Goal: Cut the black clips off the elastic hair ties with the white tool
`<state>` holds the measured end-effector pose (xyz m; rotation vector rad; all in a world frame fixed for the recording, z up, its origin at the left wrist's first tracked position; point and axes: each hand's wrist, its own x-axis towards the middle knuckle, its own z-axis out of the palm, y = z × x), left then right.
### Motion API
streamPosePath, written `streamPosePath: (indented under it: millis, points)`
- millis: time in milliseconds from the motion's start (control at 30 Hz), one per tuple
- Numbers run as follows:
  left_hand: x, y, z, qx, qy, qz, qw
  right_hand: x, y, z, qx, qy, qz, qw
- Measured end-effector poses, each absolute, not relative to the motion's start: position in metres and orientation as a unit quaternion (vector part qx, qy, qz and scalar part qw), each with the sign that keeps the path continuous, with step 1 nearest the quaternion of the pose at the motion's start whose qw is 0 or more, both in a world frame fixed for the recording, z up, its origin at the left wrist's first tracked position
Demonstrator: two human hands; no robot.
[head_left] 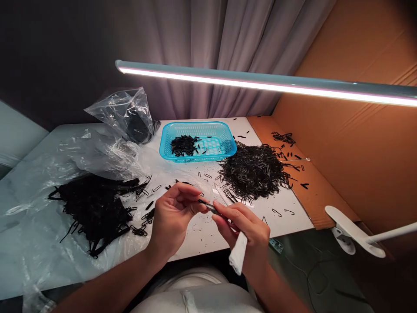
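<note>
My left hand (174, 213) and my right hand (243, 228) meet above the white table's (202, 237) front edge. Between their fingertips they pinch a small dark thin piece (208, 206). A white cloth-wrapped thing (239, 254) sticks down from my right palm. A large heap of small black loops (254, 170) lies just beyond my right hand. Another dark tangled pile (94, 206) rests on clear plastic sheeting (35, 208) to the left of my left hand.
A blue mesh basket (228, 150) with some black pieces stands at the back centre. A crumpled clear bag (130, 113) sits behind it on the left. Cardboard (345, 130) walls the right side. A lit lamp bar (267, 84) spans overhead; its white clamp (352, 228) grips the right edge.
</note>
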<state>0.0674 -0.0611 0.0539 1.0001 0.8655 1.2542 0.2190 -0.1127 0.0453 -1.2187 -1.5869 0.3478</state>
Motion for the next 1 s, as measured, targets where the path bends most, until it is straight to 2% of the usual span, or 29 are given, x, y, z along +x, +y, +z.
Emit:
streamPosePath:
  millis: [667,1000]
  points:
    - [0.066,-0.061,0.065,0.545,0.438,0.493,0.518,0.221,-0.108,0.038,-0.503,-0.678,0.142,0.516]
    - [0.072,-0.05,0.058,0.484,0.379,0.459,0.641,0.229,-0.103,0.041,-0.534,-0.608,0.164,0.565]
